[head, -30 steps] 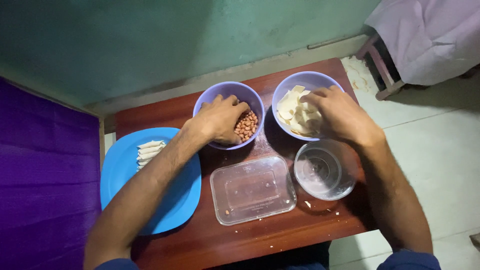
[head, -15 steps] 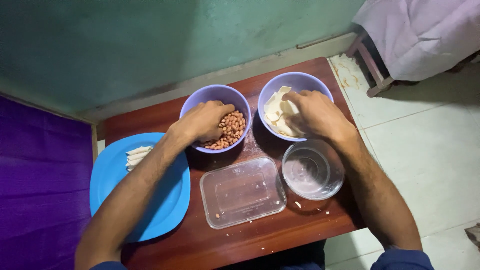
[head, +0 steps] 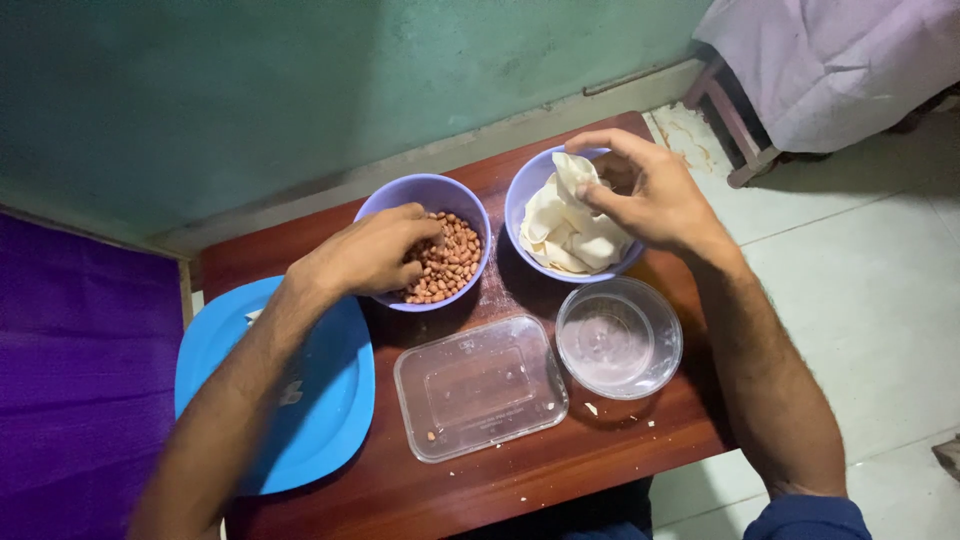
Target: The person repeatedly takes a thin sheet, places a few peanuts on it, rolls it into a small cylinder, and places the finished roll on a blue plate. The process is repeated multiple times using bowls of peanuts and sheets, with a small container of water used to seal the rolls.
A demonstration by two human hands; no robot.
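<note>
two purple bowls (head: 432, 196), one blue plate (head: 330, 400), two clear containers (head: 480, 387)

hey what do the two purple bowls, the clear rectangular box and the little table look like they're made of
Purple bowls: likely plastic, with a smooth, even matte colour and thin rims. Clear box: see-through plastic with moulded ridges and soft glare. Table: probably wood with a reddish-brown varnish that shows a faint sheen.

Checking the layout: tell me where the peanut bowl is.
The peanut bowl sits left of the wrapper bowl, behind the clear tub, left hand inside.

Bare forearms, a dark blue sleeve (head: 805, 517) at the right elbow
</note>
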